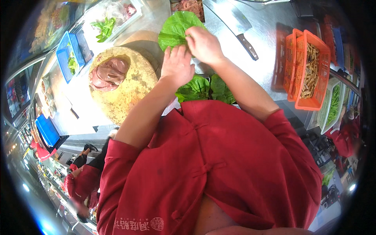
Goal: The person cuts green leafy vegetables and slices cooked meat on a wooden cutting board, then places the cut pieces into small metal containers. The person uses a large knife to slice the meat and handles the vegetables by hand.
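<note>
Both hands are at a broad green leaf (179, 28) with pale veins, held over the steel worktop. My right hand (204, 44) pinches it at its right edge. The fingers of my left hand (177, 63) grip its lower edge; the thumb is partly hidden. Behind the leaf, partly covered by it, stands a metal container (202, 8) of sliced raw meat (189, 7). More green leaves (195, 88) lie between my forearms, close to my red jacket. To the left of my left hand, raw meat (110, 73) lies on a round wooden chopping block (132, 88).
A cleaver (245, 44) lies flat at the upper right. Orange plastic baskets (311, 102) stand at the right, beside a pale basket of green beans (333, 102). Toward the left are a blue basket (66, 53), a clear tub (138, 13) and a small knife (74, 113). Other people stand behind.
</note>
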A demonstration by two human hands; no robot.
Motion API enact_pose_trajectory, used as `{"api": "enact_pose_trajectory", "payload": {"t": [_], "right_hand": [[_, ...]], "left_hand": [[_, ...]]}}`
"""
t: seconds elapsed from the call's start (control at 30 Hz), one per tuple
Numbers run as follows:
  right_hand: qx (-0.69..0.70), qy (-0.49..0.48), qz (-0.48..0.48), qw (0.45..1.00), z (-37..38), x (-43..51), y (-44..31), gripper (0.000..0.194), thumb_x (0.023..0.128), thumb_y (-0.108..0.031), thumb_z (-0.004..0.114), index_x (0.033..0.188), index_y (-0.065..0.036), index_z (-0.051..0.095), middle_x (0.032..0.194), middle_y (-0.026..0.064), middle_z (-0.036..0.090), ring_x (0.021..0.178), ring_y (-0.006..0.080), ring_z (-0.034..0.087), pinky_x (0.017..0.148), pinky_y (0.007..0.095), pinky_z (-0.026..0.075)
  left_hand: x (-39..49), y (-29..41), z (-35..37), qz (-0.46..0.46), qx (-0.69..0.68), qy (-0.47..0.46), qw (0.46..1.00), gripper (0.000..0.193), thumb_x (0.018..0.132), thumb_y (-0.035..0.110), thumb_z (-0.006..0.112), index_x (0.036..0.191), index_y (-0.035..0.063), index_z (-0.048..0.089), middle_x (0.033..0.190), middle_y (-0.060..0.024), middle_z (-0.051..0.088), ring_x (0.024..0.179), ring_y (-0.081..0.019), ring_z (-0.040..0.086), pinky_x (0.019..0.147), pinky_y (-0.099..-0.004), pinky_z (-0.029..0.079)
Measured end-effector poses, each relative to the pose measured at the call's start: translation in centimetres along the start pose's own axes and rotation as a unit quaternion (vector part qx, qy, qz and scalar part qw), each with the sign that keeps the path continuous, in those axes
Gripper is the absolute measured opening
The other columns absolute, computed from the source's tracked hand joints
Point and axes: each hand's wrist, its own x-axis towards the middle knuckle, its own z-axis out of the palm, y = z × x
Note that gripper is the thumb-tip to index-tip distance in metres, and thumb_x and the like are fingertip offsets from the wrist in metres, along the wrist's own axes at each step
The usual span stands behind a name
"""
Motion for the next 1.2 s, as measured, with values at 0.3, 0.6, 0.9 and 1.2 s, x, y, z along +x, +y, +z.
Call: {"api": "enact_pose_trajectory", "payload": {"t": [0.3, 0.6, 0.9, 1.2], "right_hand": [[-0.113, -0.249, 0.171, 0.947, 4.0, 2.8, 1.4, 0.025, 0.094, -0.015, 0.060, 0.112, 0.001, 0.069, 0.110, 0.0229, 0.078, 0.104, 0.0408, 0.076, 0.087, 0.0508, 0.061], [-0.163, -0.326, 0.138, 0.921, 3.6, 4.6, 1.3, 0.029, 0.093, -0.015, 0.066, 0.118, 0.000, 0.072, 0.117, 0.0212, 0.078, 0.112, 0.0380, 0.075, 0.091, 0.0476, 0.062], [-0.059, -0.141, 0.206, 0.966, -9.9, -8.5, 4.1, 0.020, 0.101, -0.025, 0.067, 0.110, -0.007, 0.066, 0.099, 0.0211, 0.076, 0.093, 0.0407, 0.074, 0.083, 0.0498, 0.058], [-0.062, -0.165, 0.421, 0.890, -11.0, -29.4, 3.5, 0.042, 0.111, -0.037, 0.050, 0.146, -0.014, 0.058, 0.113, 0.0314, 0.073, 0.109, 0.0502, 0.070, 0.099, 0.0563, 0.054]], "left_hand": [[2.2, 0.4, 2.4, 0.005, -0.022, -0.103, 0.994, 0.077, 0.103, 0.048, 0.059, 0.161, 0.0020, 0.039, 0.166, -0.0210, 0.041, 0.158, -0.0330, 0.035, 0.134, -0.0584, 0.016], [-0.1, -0.7, 2.0, 0.033, -0.046, -0.038, 0.998, 0.069, 0.098, 0.038, 0.068, 0.155, 0.0033, 0.048, 0.161, -0.0168, 0.048, 0.156, -0.0334, 0.040, 0.132, -0.0572, 0.024], [-6.7, -2.0, 1.6, 0.058, -0.117, 0.098, 0.987, 0.048, 0.091, 0.024, 0.073, 0.136, 0.0079, 0.067, 0.138, -0.0150, 0.064, 0.131, -0.0353, 0.060, 0.112, -0.0494, 0.048], [0.9, 0.8, 0.8, 0.027, -0.063, -0.045, 0.997, 0.056, 0.105, 0.035, 0.056, 0.154, 0.0067, 0.053, 0.155, -0.0194, 0.053, 0.143, -0.0381, 0.051, 0.121, -0.0489, 0.042]]}}
